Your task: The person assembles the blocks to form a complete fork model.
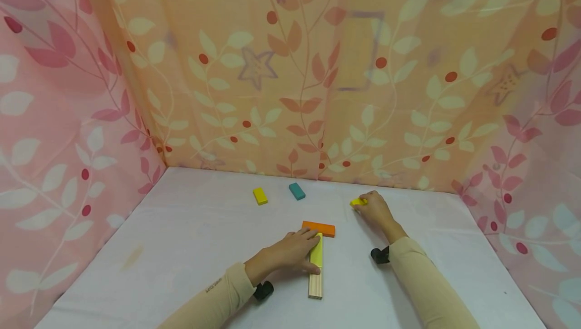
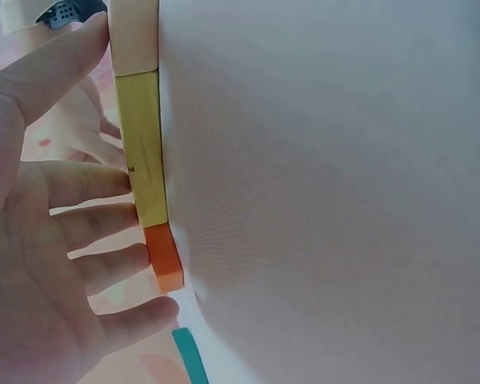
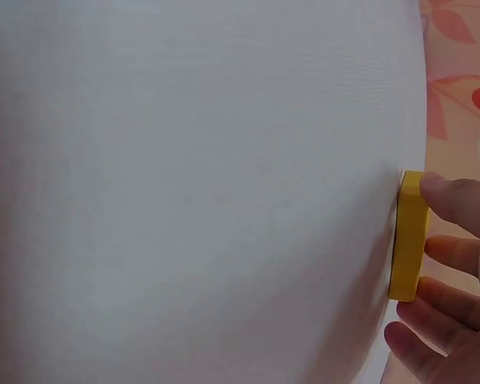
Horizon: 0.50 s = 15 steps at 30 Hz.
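Observation:
On the white table, an orange block [image 1: 323, 229], a yellow block [image 1: 316, 252] and a plain wooden block [image 1: 315, 286] lie in a T shape, the orange one crosswise at the far end. My left hand [image 1: 294, 250] rests along their left side with its fingers fairly straight, touching them. In the left wrist view its fingertips meet the sides of the yellow block [image 2: 142, 148] and orange block [image 2: 165, 258]. Farther right, my right hand [image 1: 376, 211] holds another yellow block [image 1: 358, 202] at the table; the right wrist view shows thumb and fingers on that yellow block [image 3: 410, 238].
Toward the back of the table [image 1: 204, 228] lie a third yellow block [image 1: 260, 196] and a teal block [image 1: 297, 191], apart from each other. Patterned cloth walls [image 1: 290, 66] rise behind and at both sides. Black wrist devices [image 1: 263, 291] sit under both cuffs.

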### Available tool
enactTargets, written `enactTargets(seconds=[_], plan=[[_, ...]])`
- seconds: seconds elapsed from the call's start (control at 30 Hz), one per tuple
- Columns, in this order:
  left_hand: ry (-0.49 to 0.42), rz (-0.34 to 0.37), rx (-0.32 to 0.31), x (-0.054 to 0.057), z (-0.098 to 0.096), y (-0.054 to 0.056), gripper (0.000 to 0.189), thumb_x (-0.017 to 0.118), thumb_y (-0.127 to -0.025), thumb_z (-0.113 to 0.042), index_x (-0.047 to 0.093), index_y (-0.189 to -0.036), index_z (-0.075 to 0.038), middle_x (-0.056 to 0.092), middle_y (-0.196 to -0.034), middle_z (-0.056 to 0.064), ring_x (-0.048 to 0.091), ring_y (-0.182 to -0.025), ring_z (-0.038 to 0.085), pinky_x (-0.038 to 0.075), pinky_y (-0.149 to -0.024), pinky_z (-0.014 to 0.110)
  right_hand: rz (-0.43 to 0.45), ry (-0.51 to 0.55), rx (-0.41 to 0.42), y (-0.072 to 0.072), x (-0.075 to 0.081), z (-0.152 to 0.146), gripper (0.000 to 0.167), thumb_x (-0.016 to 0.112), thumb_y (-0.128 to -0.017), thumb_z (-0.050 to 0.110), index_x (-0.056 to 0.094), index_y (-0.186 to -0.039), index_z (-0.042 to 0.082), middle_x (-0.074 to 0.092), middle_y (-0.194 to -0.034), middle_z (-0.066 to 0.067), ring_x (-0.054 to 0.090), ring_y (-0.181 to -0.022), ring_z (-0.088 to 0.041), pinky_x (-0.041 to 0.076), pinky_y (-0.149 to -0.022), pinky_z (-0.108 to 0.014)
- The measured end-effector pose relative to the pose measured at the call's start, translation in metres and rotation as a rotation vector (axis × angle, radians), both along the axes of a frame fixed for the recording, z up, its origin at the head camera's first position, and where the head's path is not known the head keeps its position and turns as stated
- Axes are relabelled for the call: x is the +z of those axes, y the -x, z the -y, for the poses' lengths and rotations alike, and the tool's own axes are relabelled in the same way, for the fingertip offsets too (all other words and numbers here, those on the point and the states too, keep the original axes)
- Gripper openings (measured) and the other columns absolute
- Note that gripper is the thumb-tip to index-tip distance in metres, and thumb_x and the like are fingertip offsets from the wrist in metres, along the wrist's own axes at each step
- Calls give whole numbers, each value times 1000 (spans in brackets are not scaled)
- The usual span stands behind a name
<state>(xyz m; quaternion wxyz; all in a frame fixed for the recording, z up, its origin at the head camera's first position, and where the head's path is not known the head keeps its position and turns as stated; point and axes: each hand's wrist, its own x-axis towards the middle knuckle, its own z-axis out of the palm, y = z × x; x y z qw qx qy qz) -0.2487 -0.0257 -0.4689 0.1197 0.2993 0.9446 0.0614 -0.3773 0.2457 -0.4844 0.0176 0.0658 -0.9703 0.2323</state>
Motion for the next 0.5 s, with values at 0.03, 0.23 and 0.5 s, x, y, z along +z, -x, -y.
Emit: enactTargets(seconds=[0.03,0.23,0.5], plan=[[-1,-1,-1,0,0,0,85,67,-80,-63,43,-148,-18,35,-158,0,30,-147,23,35,-114,49,0,-3,-1,0,0,0,49,71,-87,24,62,-121,-10,55,-119,-29,55,-109,-41,45,-99,-53],[3,-9,-7,-1,-1,0,85,68,-80,-63,44,-147,-17,36,-157,0,31,-147,24,35,-115,48,-7,-25,2,0,1,0,48,73,-85,22,63,-119,-11,58,-117,-28,57,-107,-40,46,-97,-53],[8,-7,6,-1,0,1,85,69,-79,-63,44,-147,-18,37,-157,0,32,-146,23,36,-115,47,16,-43,-8,4,4,3,47,73,-85,20,63,-118,-12,63,-113,-27,58,-100,-35,47,-95,-51]])
